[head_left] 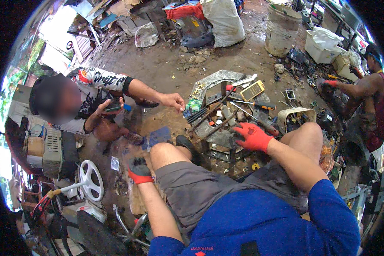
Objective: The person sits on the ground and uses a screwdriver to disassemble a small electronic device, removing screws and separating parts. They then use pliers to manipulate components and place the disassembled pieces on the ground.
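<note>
My right hand (pixel 254 137), in a red glove, reaches over a low metal work block (pixel 217 79) with its fingers spread and nothing visible in them. Close to its fingers lie a long screwdriver (pixel 257 121) and small loose parts. Also on the block are a yellow multimeter (pixel 252 91), an orange-and-black handled tool (pixel 264 106), dark rods (pixel 197 115) and a green circuit board (pixel 194 104). Low beside my left knee, my left hand (pixel 140 170) wears a red glove with a dark finger side; its fingers look apart, holding nothing I can make out.
A co-worker (pixel 102 94) at the left holds a phone (pixel 112 107) and stretches a hand (pixel 173 101) to the block. Another person (pixel 369 94) sits at the far right. A white steering wheel (pixel 91 180), a scrap-filled bin (pixel 296 113), a bucket (pixel 281 32) and sacks (pixel 224 23) stand around.
</note>
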A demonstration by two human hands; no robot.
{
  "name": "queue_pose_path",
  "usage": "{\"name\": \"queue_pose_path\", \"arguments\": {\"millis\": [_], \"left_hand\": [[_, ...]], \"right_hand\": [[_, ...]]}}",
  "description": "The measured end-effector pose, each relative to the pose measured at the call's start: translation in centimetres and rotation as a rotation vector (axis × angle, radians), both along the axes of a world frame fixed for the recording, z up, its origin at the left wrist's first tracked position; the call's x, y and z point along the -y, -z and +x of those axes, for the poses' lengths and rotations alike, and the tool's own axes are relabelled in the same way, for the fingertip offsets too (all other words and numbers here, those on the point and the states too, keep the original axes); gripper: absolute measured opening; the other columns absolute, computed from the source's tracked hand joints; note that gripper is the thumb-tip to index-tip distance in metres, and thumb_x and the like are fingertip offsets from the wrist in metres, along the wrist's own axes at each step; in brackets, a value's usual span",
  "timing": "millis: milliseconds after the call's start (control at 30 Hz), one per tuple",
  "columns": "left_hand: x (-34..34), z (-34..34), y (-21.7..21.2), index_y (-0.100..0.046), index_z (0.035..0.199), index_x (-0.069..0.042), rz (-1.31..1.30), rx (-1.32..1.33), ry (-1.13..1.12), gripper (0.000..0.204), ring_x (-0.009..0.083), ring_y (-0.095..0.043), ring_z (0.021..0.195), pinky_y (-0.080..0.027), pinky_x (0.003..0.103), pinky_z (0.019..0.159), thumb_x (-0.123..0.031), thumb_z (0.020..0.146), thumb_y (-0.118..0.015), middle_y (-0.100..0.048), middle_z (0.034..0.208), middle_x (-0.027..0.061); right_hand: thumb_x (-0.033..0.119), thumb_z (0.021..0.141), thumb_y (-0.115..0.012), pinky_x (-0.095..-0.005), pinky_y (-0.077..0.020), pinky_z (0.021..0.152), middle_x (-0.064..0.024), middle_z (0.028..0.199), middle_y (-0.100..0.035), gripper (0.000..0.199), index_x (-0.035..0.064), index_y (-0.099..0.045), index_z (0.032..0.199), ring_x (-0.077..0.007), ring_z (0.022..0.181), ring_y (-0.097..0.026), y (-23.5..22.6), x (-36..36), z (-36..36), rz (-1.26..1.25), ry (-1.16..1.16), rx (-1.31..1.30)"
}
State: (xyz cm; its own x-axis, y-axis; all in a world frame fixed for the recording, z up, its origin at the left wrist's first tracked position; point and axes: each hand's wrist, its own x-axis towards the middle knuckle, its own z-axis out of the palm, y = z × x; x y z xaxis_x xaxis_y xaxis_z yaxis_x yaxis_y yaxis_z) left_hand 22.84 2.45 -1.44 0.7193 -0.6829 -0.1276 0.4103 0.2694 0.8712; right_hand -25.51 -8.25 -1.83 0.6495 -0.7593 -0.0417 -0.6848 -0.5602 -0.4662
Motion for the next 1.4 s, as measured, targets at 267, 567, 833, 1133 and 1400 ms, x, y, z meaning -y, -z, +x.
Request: {"name": "queue_pose_path", "arguments": {"millis": [267, 567, 833, 1133, 1400], "left_hand": [[7.7, -10.5, -14.5, -0.061, 0.104, -0.002, 0.11, 0.917, 0.562, 0.021, 0.0095, -0.056, 0.078, -0.047, 0.027, 0.067, -0.016, 0.089, -0.062, -0.063, 0.092, 0.0025], [13.9, -12.9, -2.5, -0.067, 0.098, -0.001, 0.733, 0.941, 0.844, 0.027, 0.0177, -0.063, 0.071, -0.051, 0.033, 0.064, -0.024, 0.083, -0.069, -0.068, 0.084, 0.0081], [13.9, -11.7, -0.4, -0.067, 0.077, 0.002, 0.752, 0.905, 0.792, 0.033, 0.0168, -0.059, 0.059, -0.048, 0.036, 0.059, -0.03, 0.077, -0.074, -0.066, 0.069, 0.0096], [13.2, -9.4, 0.4, -0.063, 0.097, 0.0, 0.65, 0.912, 0.646, 0.033, 0.0186, -0.062, 0.065, -0.05, 0.035, 0.062, -0.023, 0.076, -0.072, -0.067, 0.081, 0.0117], [12.3, -10.1, 1.4, -0.063, 0.11, 0.0, 0.65, 1.209, 0.65, 0.038, 0.021, -0.066, 0.087, -0.051, 0.035, 0.08, -0.02, 0.078, -0.071, -0.07, 0.1, 0.0125]], "right_hand": [[0.03, 0.082, -0.065, -0.0421, -0.0442, 0.097, -0.0176, 0.123, -0.057, 0.051, 0.01, -0.052, 0.127, -0.0357, 0.114, -0.054, -6.3, -0.2, -5.9, -0.055, 0.258, 0.107], [0.028, 0.078, -0.067, -0.0444, -0.0499, 0.082, -0.0149, 0.103, -0.064, 0.038, 0.0098, -0.059, 0.111, -0.0363, 0.094, -0.061, -1.5, 0.8, -4.1, -0.141, 0.355, 0.13], [0.042, 0.084, -0.061, -0.0435, -0.0506, 0.082, -0.0165, 0.103, -0.067, 0.039, 0.0106, -0.066, 0.106, -0.0345, 0.096, -0.063, -3.6, 2.9, -4.2, -0.093, 0.535, 0.027], [0.019, 0.087, -0.06, -0.0307, -0.0493, 0.082, -0.0101, 0.102, -0.069, 0.029, 0.0064, -0.064, 0.113, -0.018, 0.089, -0.064, -8.8, 5.7, -13.6, 0.009, 0.675, 0.53], [0.029, 0.083, -0.066, -0.0369, -0.0503, 0.086, -0.0145, 0.104, -0.069, 0.035, 0.0055, -0.067, 0.108, -0.0288, 0.096, -0.066, -5.9, 7.3, -17.4, -0.095, 0.94, 0.338]]}}
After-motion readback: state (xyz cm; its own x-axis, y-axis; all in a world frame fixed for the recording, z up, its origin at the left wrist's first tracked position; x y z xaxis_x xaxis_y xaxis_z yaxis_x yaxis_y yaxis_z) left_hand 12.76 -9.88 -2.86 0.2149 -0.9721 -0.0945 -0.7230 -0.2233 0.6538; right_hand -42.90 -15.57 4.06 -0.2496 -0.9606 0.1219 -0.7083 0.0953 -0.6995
